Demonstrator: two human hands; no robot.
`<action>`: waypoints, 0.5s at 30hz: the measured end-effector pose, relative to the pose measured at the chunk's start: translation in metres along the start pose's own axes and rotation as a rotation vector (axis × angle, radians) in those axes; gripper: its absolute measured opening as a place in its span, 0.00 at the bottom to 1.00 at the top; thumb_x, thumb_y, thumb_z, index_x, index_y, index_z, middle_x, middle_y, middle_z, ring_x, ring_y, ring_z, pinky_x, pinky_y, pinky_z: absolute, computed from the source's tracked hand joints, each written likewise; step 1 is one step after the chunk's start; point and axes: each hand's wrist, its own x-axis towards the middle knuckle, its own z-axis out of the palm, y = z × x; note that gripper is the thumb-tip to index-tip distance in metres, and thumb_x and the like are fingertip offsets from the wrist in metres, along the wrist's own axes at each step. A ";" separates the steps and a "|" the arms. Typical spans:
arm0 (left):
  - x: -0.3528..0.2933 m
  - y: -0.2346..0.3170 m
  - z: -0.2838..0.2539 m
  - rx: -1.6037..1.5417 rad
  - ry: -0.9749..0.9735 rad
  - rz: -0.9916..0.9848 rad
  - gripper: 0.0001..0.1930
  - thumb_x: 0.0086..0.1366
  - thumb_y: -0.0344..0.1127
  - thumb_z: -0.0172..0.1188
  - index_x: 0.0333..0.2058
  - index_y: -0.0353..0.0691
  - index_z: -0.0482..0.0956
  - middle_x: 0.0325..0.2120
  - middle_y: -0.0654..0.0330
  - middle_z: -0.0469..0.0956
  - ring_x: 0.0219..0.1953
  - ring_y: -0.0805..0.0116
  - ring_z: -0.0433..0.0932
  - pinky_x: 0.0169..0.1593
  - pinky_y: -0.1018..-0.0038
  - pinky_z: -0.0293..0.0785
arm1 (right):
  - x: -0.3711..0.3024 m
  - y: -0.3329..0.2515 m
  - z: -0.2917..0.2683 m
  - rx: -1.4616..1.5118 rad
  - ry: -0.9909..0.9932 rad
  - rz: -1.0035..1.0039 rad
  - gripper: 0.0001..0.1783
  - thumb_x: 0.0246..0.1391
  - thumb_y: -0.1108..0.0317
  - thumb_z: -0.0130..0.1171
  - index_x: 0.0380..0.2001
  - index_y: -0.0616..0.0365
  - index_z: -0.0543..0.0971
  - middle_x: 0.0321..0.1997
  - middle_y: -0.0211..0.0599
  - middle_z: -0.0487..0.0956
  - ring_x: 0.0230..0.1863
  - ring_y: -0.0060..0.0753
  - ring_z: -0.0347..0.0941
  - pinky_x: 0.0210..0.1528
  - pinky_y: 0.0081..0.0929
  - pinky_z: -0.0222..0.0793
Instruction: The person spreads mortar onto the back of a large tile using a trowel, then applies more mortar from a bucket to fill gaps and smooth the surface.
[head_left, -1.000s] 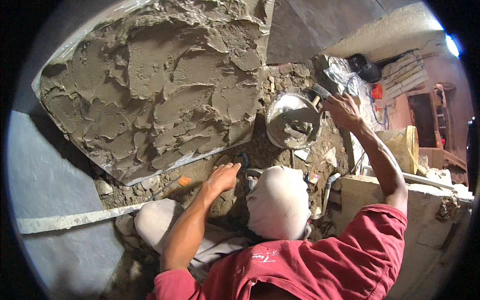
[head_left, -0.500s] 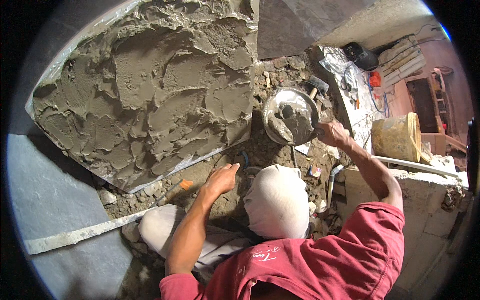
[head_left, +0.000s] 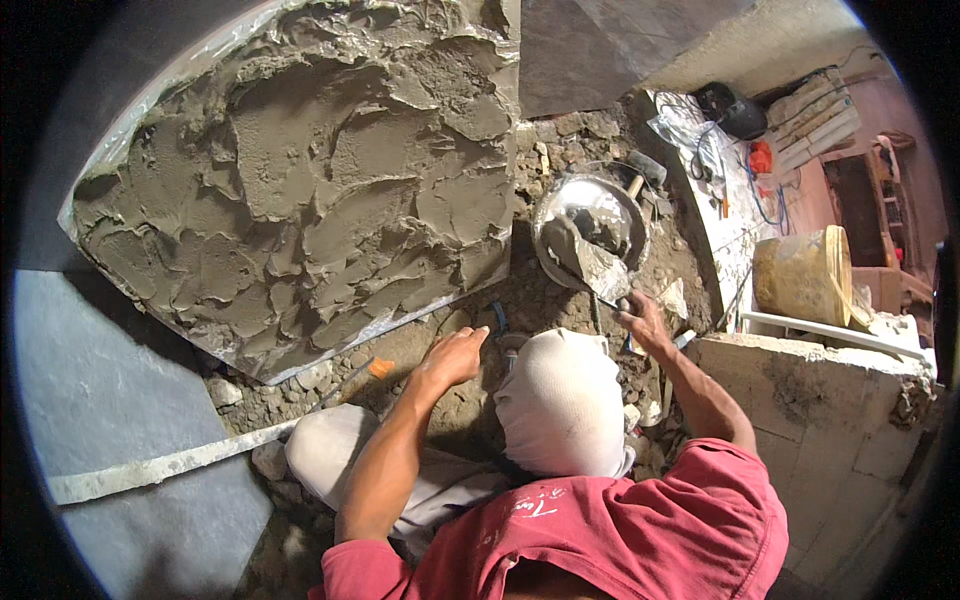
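Observation:
My right hand grips a trowel by its handle. The trowel's blade, smeared with mortar, reaches over the near right rim of a round bucket. Inside the bucket lies grey wet mortar. My left hand is closed, its fingers curled and nothing visible in them. It hovers near the front edge of a large slab or tile spread with thick, ridged mortar. My light-coloured knees are bent below the bucket.
Rubble covers the ground around the bucket, with a hammer just beyond it. At right, a stained yellowish bucket stands behind a block wall. A long pale straightedge lies over grey tiles at left.
My right hand has come nearer to me and slightly left, tilting the trowel and drawing its blade toward the bucket's near rim. My left hand is almost unmoved.

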 end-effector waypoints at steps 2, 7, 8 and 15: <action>-0.002 -0.001 0.000 -0.004 0.002 0.003 0.24 0.59 0.28 0.42 0.57 0.36 0.64 0.50 0.43 0.71 0.51 0.47 0.70 0.53 0.58 0.67 | 0.003 0.021 0.016 0.077 0.080 0.001 0.13 0.42 0.66 0.58 0.27 0.60 0.67 0.24 0.25 0.63 0.26 0.21 0.57 0.28 0.23 0.56; -0.002 0.001 0.001 -0.024 0.005 -0.019 0.25 0.58 0.27 0.43 0.56 0.36 0.64 0.48 0.44 0.71 0.50 0.46 0.71 0.52 0.55 0.68 | 0.003 0.052 0.026 0.173 0.229 -0.098 0.16 0.41 0.67 0.58 0.33 0.65 0.70 0.26 0.32 0.68 0.28 0.25 0.62 0.31 0.26 0.63; -0.003 -0.003 0.005 -0.021 0.010 -0.017 0.25 0.58 0.27 0.42 0.56 0.36 0.64 0.49 0.44 0.71 0.51 0.46 0.71 0.52 0.55 0.67 | 0.002 0.034 0.028 0.105 0.181 -0.094 0.15 0.42 0.68 0.58 0.34 0.65 0.71 0.27 0.33 0.69 0.29 0.25 0.63 0.32 0.26 0.63; -0.007 0.004 -0.005 0.085 -0.200 -0.050 0.18 0.55 0.27 0.45 0.46 0.32 0.70 0.44 0.40 0.73 0.47 0.45 0.73 0.48 0.55 0.70 | 0.009 -0.103 0.036 -0.160 -0.303 -0.156 0.20 0.47 0.63 0.62 0.41 0.65 0.72 0.32 0.39 0.75 0.33 0.30 0.71 0.36 0.30 0.69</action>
